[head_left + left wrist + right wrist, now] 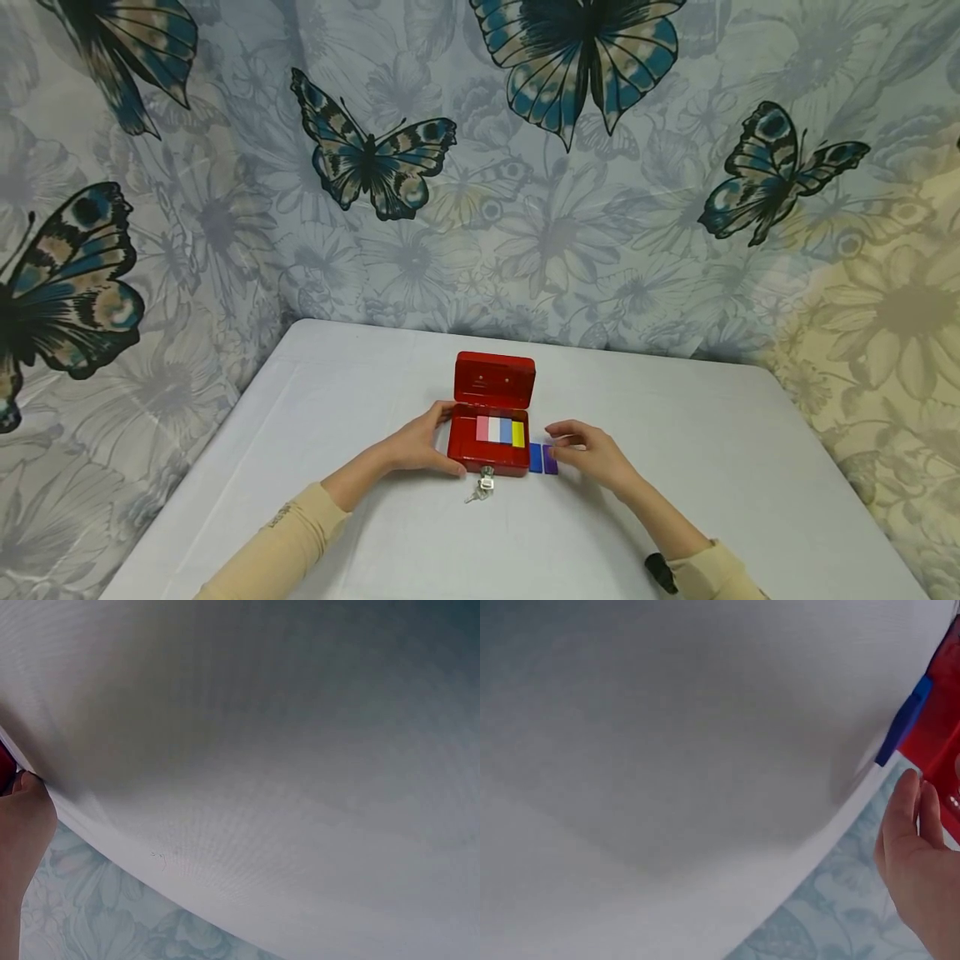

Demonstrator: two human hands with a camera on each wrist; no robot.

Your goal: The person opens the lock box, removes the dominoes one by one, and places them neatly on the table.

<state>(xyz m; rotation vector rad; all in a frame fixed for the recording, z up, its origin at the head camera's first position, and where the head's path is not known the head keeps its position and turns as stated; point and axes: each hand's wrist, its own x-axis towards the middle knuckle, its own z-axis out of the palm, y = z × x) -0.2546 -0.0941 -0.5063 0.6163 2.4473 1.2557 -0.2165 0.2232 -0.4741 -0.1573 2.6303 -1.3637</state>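
A red cash box [489,467] stands on the table with its lid [495,379] raised. Inside, pink, white, light-blue and yellow blocks [500,430] lie side by side. My left hand [420,442] grips the box's left side, thumb at the front corner and fingers towards the back. A padlock with keys [486,479] is at the box's front. Right of the box lie a blue block [536,457] and a purple block [551,460]. My right hand [592,454] hovers over the purple block, fingers loosely bent; whether the thumb touches it is unclear. The right wrist view shows these fingers [907,802] near the box.
The white table [637,400] extends around the box on all sides. Behind and beside it hangs a butterfly-and-flower cloth [420,267]. A small black object [661,573] shows at the right sleeve.
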